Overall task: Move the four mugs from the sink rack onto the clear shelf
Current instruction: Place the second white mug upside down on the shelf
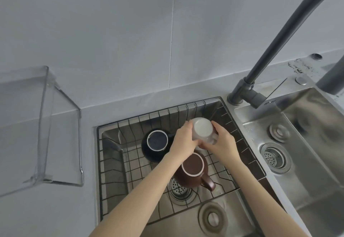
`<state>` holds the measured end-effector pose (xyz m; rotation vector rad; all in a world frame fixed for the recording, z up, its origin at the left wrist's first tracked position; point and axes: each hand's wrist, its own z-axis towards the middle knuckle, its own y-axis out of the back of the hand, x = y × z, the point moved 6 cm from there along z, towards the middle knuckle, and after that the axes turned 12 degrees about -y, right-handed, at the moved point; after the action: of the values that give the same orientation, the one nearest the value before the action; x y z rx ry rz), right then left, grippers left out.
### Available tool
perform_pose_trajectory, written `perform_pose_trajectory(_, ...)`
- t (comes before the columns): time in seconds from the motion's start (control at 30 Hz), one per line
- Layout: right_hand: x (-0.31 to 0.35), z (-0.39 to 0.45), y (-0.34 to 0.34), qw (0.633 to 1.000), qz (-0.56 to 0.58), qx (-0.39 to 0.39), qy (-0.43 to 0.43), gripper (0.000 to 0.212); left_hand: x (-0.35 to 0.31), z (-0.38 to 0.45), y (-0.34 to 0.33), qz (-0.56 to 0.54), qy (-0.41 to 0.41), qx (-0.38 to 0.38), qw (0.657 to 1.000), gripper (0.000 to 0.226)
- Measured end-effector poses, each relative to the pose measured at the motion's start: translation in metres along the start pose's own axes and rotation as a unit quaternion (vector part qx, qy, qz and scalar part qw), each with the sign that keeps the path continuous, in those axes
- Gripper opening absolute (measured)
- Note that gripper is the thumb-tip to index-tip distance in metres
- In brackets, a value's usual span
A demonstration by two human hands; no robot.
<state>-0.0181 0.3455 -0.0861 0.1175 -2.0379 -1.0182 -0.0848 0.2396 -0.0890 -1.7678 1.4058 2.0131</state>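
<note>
A wire sink rack (115,162) sits in the left basin. Both hands grip a white mug (202,128), held upside down just above the rack's far side: my left hand (183,140) clasps its left side, my right hand (224,142) its right. A dark blue mug (157,140) stands inverted in the rack to the left. Nearer to me rests a brown mug (192,168), also inverted, its handle pointing right. A fourth mug is not visible. The clear shelf (42,125) stands on the counter at the left, with nothing on it.
A dark grey faucet (279,47) arches overhead from the right of the rack. A second steel basin (307,143) with a drain lies at the right. The grey tiled wall rises behind the counter.
</note>
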Motion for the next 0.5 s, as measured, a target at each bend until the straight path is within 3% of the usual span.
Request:
perform_pose_trajectory(0.33, 0.015, -0.004, 0.016, 0.999, 0.011, -0.034, 0.004, 0.085, -0.021, 0.002, 0.023, 0.066, -0.041, -0.019, 0.997, 0.064)
perform_pose_trajectory(0.5, 0.064, -0.022, 0.043, 0.997, 0.001, -0.048, 0.064, 0.082, -0.051, -0.01, 0.067, 0.082, -0.082, -0.064, 0.991, 0.051)
